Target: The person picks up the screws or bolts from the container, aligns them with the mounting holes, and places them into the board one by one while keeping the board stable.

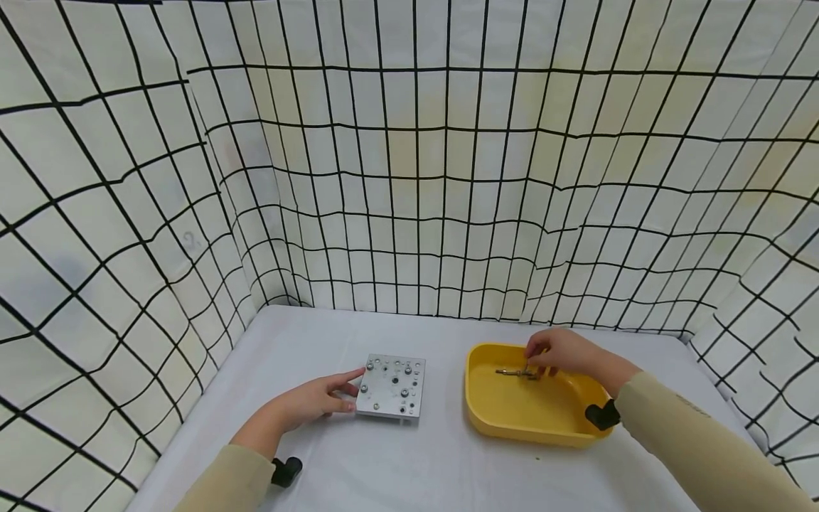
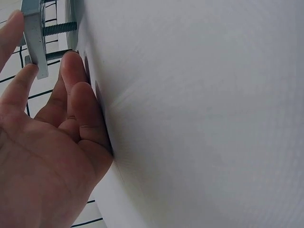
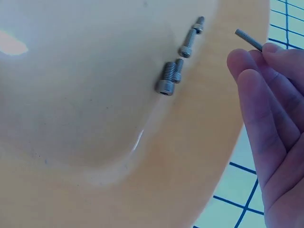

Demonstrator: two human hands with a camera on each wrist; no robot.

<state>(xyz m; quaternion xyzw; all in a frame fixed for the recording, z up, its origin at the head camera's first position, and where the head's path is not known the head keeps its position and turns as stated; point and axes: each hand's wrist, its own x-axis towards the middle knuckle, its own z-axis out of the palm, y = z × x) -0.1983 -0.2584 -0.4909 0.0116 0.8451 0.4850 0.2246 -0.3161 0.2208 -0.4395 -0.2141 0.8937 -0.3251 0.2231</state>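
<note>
The right hand (image 1: 566, 352) is pinching a slim threaded screw (image 3: 248, 40) above the yellow tray (image 1: 531, 412), its grip pressed together on one end. The left hand (image 1: 310, 404) is touching the edge of a metal plate (image 1: 384, 398) on the table (image 1: 448, 476), its grip loosely spread. The screw is looking light and stiff but probably prone to rolling, so fingertips should be holding that covered end, leaving the thread free
</note>
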